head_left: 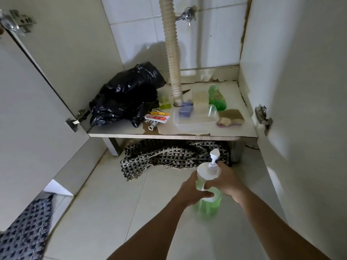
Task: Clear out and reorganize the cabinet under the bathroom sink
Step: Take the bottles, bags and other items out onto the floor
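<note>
Both hands hold a green pump bottle [207, 203] with a white pump head above the floor tiles in front of the open cabinet. My left hand [191, 192] grips its left side and my right hand [225, 182] wraps its right side near the shoulder. On the cabinet shelf [197, 133] lie a crumpled black plastic bag [125, 98], a green bottle on its side [216, 98], a clear plastic tray [195, 121] with a blue box [185, 109], a brown sponge [230, 118], red-and-white sachets [158, 118] and a small yellow-green bottle [164, 103].
A corrugated drain hose [171, 53] runs down through the shelf, with a metal valve [185, 15] on the tiled back wall. Cabinet doors [37, 109] stand open left and right. A checkered mat [169, 156] lies bunched under the shelf. Patterned cloth [24, 228] shows at lower left.
</note>
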{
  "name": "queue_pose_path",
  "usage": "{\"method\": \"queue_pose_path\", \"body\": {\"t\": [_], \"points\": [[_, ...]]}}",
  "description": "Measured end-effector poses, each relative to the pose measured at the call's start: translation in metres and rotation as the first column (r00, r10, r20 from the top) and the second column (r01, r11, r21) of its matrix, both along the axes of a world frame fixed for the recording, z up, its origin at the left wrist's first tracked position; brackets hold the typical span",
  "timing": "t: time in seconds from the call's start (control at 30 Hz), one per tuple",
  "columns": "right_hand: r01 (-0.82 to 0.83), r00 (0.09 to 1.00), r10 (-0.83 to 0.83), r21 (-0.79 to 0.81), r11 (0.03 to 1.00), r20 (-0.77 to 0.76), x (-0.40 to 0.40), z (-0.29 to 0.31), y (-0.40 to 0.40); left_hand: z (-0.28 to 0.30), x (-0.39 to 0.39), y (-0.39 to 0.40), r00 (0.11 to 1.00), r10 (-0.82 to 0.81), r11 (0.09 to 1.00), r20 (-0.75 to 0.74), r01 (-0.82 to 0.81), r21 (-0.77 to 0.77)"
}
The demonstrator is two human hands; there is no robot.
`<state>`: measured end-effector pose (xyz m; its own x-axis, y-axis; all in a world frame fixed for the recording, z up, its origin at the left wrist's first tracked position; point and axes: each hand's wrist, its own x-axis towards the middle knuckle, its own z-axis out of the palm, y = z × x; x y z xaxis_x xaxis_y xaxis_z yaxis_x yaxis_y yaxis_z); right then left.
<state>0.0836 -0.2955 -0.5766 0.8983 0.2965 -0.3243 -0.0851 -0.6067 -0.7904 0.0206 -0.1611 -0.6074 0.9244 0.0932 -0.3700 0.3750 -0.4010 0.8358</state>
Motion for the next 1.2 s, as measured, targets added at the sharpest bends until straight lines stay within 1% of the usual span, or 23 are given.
{"method": "queue_pose_path", "body": {"t": [0.13, 0.27, 0.4, 0.47, 0.53, 0.6, 0.67, 0.7, 0.77, 0.8, 0.83, 0.9, 0.93, 0.97, 1.0, 1.03, 1.1, 1.17, 1.2], "points": [[0.017, 0.999, -0.014, -0.052, 0.999, 0.048, 0.001, -0.010, -0.017, -0.003, 0.008, -0.014, 0.992, -0.126, 0.990, -0.021, 0.127, 0.052], [0.081, 0.995, -0.075, -0.094, 0.992, 0.073, 0.010, -0.009, -0.036, -0.008, 0.027, -0.020, 0.956, -0.294, 0.949, -0.010, 0.293, 0.113], [0.153, 0.988, -0.146, -0.154, 0.976, 0.059, 0.013, -0.017, -0.056, -0.009, 0.046, -0.027, 0.933, -0.361, 0.925, -0.018, 0.360, 0.121], [0.170, 0.985, -0.159, -0.185, 0.968, 0.072, 0.007, -0.016, -0.057, -0.008, 0.053, -0.027, 0.919, -0.393, 0.906, -0.036, 0.394, 0.156], [0.184, 0.982, -0.167, -0.217, 0.959, 0.093, -0.001, -0.012, -0.053, -0.005, 0.060, -0.024, 0.890, -0.451, 0.864, -0.070, 0.455, 0.214], [0.159, 0.986, -0.133, -0.319, 0.934, 0.104, -0.007, -0.005, -0.050, 0.004, 0.066, -0.017, 0.844, -0.522, 0.796, -0.125, 0.534, 0.285], [0.084, 0.996, -0.061, -0.479, 0.874, 0.064, -0.013, 0.014, -0.048, 0.020, 0.071, -0.012, 0.799, -0.571, 0.714, -0.189, 0.597, 0.366], [0.036, 0.999, -0.026, -0.546, 0.837, 0.025, -0.015, 0.028, -0.047, 0.029, 0.074, -0.010, 0.787, -0.579, 0.687, -0.215, 0.612, 0.392], [-0.035, 0.999, 0.027, -0.601, 0.799, -0.022, -0.017, 0.058, -0.049, 0.050, 0.081, -0.006, 0.775, -0.575, 0.673, -0.263, 0.631, 0.386], [-0.047, 0.999, 0.041, -0.588, 0.807, -0.024, -0.017, 0.073, -0.050, 0.062, 0.085, -0.004, 0.775, -0.565, 0.692, -0.282, 0.631, 0.349], [-0.050, 0.998, 0.055, -0.546, 0.837, -0.007, -0.016, 0.087, -0.050, 0.073, 0.090, -0.002, 0.781, -0.555, 0.721, -0.286, 0.624, 0.301], [-0.006, 0.995, 0.045, -0.401, 0.916, 0.089, -0.007, 0.110, -0.045, 0.095, 0.103, 0.001, 0.809, -0.529, 0.773, -0.257, 0.584, 0.249], [0.057, 0.984, -0.001, -0.306, 0.950, 0.181, 0.002, 0.117, -0.041, 0.107, 0.112, 0.002, 0.835, -0.499, 0.799, -0.234, 0.547, 0.249], [0.147, 0.954, -0.086, -0.198, 0.969, 0.287, 0.014, 0.120, -0.036, 0.120, 0.121, 0.002, 0.865, -0.457, 0.829, -0.209, 0.499, 0.252], [0.225, 0.919, -0.176, -0.102, 0.969, 0.353, 0.025, 0.121, -0.032, 0.133, 0.132, 0.002, 0.894, -0.412, 0.858, -0.178, 0.446, 0.255], [0.269, 0.896, -0.245, -0.014, 0.963, 0.370, 0.037, 0.122, -0.028, 0.145, 0.144, 0.002, 0.917, -0.375, 0.877, -0.135, 0.398, 0.271], [0.265, 0.896, -0.281, 0.092, 0.960, 0.344, 0.057, 0.127, -0.021, 0.168, 0.170, 0.004, 0.958, -0.285, 0.907, -0.008, 0.272, 0.320], [0.245, 0.907, -0.273, 0.126, 0.961, 0.320, 0.072, 0.133, -0.015, 0.181, 0.192, 0.010, 0.979, -0.158, 0.921, 0.128, 0.100, 0.375], [0.248, 0.900, -0.278, 0.130, 0.960, 0.336, 0.079, 0.136, -0.012, 0.183, 0.203, 0.014, 0.974, -0.109, 0.892, 0.197, 0.008, 0.452]]}}
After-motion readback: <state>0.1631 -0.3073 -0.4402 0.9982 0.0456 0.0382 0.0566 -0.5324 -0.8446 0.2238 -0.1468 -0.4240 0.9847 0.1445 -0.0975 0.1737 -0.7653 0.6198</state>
